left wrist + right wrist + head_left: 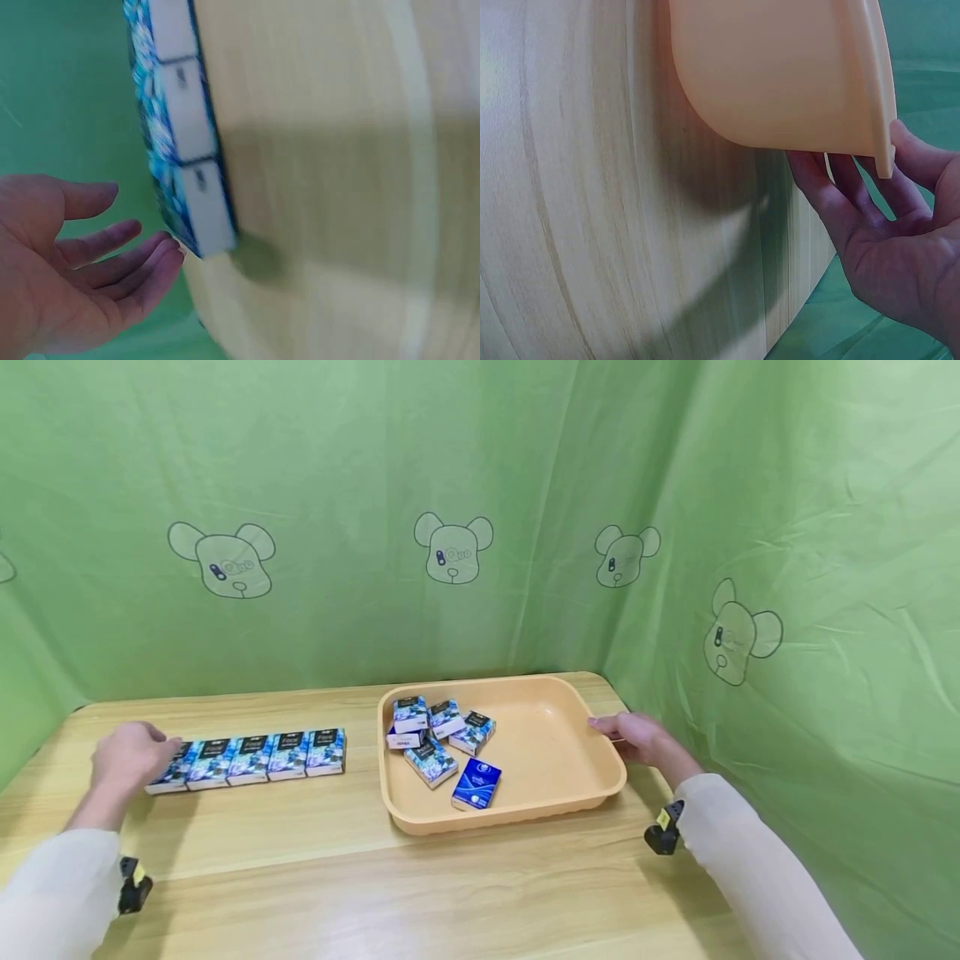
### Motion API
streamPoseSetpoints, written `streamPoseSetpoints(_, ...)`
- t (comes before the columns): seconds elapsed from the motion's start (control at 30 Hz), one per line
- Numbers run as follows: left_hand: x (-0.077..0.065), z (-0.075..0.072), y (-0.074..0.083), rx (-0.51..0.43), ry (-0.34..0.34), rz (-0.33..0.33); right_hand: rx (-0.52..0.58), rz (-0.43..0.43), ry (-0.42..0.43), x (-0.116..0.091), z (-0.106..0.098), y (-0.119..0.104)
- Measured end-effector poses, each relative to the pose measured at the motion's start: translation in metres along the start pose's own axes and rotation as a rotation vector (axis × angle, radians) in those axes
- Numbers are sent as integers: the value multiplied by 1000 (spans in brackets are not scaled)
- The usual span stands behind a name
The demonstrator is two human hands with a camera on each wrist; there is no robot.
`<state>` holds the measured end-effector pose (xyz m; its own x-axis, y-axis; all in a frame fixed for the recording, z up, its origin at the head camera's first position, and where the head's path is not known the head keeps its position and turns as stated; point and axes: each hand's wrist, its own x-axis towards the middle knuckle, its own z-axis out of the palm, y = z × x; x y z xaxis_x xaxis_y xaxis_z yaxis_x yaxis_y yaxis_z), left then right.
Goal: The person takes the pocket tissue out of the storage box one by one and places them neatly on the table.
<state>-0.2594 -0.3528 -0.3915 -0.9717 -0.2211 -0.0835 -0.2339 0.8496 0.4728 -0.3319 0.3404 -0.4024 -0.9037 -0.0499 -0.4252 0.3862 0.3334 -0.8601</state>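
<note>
Several blue floral tissue packs [250, 760] lie side by side in a row on the table's left. At the row's left end is my left hand [133, 758], fingers loosely bent. In the left wrist view, its fingertips are right at the corner of the end pack [206, 214], the thumb held apart. My right hand [641, 739] grips the right rim of a peach plastic tray [555, 752]. The right wrist view shows the thumb over the rim and the fingers underneath. More floral packs [431, 762] lie jumbled in the tray's left half, near a plain dark-blue pack [477, 783].
The wood-grain table [322, 885] extends in front of the tray and the row. Green curtain [337, 635] with bear-head outlines closes off the back and sides. A small black device [663, 828] is strapped near each wrist.
</note>
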Motion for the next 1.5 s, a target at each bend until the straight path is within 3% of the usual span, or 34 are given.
streamPoseSetpoints(0.27,6,3,48,26,85,157,0,6,11,0,1,0)
streamPoseSetpoints(0.6,-1,18,129,-26,43,308,-14,4,16,0,2,0)
streamPoseSetpoints(0.83,-13,41,184,-23,-6,409,-11,11,20,1,1,1)
streamPoseSetpoints(1.07,-23,74,230,-1,41,495,-17,5,13,0,0,1)
streamPoseSetpoints(1.23,-29,94,250,35,73,537,-15,-2,0,-1,1,1)
streamPoseSetpoints(1.5,-30,121,263,55,34,506,-15,19,12,0,1,0)
